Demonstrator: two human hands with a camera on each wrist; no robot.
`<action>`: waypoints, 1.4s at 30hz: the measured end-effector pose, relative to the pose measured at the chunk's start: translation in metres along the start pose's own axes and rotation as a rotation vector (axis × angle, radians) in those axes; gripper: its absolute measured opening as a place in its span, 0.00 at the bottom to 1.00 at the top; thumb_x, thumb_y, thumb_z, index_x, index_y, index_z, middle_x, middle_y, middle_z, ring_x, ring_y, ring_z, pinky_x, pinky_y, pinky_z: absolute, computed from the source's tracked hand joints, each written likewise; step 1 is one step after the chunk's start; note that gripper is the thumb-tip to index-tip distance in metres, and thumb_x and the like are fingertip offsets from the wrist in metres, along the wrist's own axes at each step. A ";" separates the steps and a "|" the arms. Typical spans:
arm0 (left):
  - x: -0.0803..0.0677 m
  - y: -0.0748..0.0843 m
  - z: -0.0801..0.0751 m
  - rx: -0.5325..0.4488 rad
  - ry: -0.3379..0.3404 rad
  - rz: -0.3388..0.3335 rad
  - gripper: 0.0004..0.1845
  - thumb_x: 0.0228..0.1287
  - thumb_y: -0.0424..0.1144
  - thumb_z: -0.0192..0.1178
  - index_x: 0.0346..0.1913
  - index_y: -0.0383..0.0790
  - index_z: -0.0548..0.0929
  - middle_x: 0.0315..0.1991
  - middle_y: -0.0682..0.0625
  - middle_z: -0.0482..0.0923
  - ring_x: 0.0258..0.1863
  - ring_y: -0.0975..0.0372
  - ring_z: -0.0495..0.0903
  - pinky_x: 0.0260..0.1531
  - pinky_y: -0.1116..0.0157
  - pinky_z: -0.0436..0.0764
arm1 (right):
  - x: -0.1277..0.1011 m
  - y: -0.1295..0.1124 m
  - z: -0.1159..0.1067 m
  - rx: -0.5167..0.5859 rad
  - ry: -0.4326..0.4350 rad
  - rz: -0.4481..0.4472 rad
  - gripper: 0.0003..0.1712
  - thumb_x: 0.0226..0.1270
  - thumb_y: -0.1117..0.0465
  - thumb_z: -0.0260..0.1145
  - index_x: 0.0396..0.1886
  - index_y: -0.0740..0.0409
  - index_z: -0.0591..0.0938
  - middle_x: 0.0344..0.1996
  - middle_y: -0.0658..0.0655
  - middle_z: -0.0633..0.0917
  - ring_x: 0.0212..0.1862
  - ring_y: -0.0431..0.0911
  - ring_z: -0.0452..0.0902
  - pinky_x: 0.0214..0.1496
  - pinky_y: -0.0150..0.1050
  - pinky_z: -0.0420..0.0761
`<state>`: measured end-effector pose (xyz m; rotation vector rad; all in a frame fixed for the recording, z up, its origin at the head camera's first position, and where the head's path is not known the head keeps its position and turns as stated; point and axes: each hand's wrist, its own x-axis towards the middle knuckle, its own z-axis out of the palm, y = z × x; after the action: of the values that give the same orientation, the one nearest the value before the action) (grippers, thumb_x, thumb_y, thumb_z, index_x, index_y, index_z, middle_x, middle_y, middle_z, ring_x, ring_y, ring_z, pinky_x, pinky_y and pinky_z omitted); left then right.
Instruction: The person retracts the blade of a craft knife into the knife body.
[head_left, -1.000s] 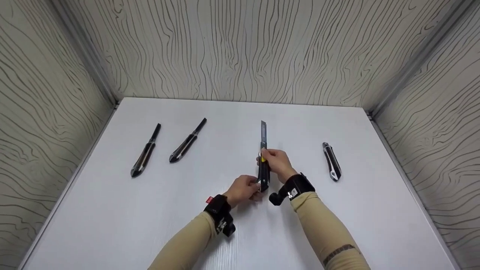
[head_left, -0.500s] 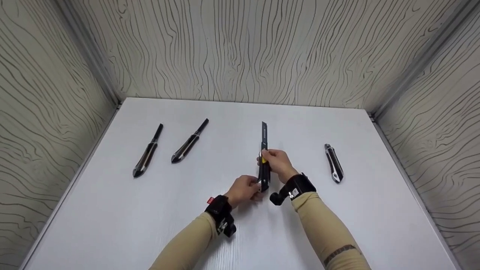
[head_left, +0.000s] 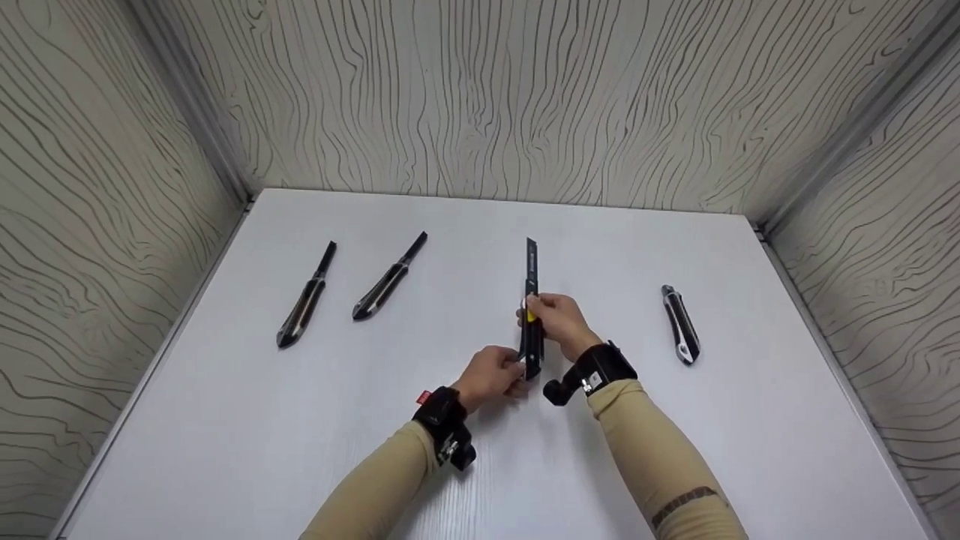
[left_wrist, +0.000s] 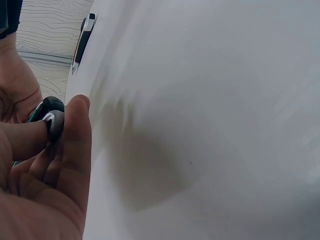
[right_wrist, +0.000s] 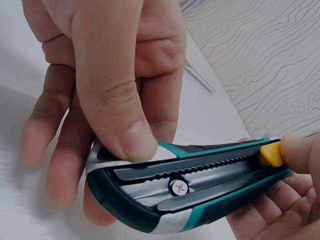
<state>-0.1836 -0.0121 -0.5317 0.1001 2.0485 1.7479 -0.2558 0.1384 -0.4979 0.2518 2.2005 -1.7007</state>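
Note:
A snap-off utility knife (head_left: 533,349), black with green and silver trim in the right wrist view, is held by both hands over the middle of the table. Its long blade (head_left: 532,259) is out and points to the back wall. My right hand (head_left: 561,321) grips the front of the handle, thumb on the yellow slider (right_wrist: 271,154). At the rear end, my left hand (head_left: 491,373) pinches the handle, thumb on the silver part beside the dark end cap (right_wrist: 120,200). In the left wrist view, the rear end (left_wrist: 54,112) shows between thumb and finger.
On the white table (head_left: 225,435) lie two more utility knives at left, one (head_left: 304,304) outermost and another (head_left: 382,289) nearer the middle, blades out. A third knife (head_left: 681,326) lies at right, its blade not showing. Wood-grain panels (head_left: 480,97) wall the table.
The head view has shifted slightly, moving the scene a little to the right. Both hands keep their hold, and the blade stays out at about the same length, now looking darker.

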 end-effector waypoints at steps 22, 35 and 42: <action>0.000 -0.001 -0.004 0.042 0.010 0.021 0.09 0.70 0.29 0.52 0.42 0.27 0.82 0.34 0.34 0.86 0.33 0.48 0.88 0.34 0.59 0.88 | -0.001 -0.001 0.003 0.010 -0.027 -0.012 0.19 0.77 0.57 0.53 0.56 0.65 0.78 0.50 0.61 0.85 0.46 0.44 0.83 0.50 0.38 0.81; -0.002 -0.002 -0.005 0.046 0.017 0.031 0.10 0.71 0.31 0.53 0.47 0.30 0.82 0.39 0.35 0.85 0.34 0.49 0.88 0.34 0.60 0.88 | 0.001 0.004 -0.001 0.127 -0.064 0.021 0.23 0.77 0.55 0.54 0.60 0.66 0.75 0.49 0.61 0.85 0.47 0.45 0.84 0.52 0.37 0.82; -0.001 -0.002 -0.008 0.023 0.017 0.007 0.11 0.71 0.31 0.53 0.49 0.31 0.82 0.41 0.35 0.85 0.36 0.50 0.88 0.36 0.59 0.88 | 0.003 0.003 0.003 0.144 -0.085 0.065 0.25 0.77 0.52 0.53 0.60 0.68 0.75 0.50 0.61 0.85 0.46 0.44 0.85 0.53 0.39 0.82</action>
<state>-0.1849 -0.0208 -0.5328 0.1008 2.0834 1.7351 -0.2569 0.1358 -0.5025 0.2785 1.9913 -1.8024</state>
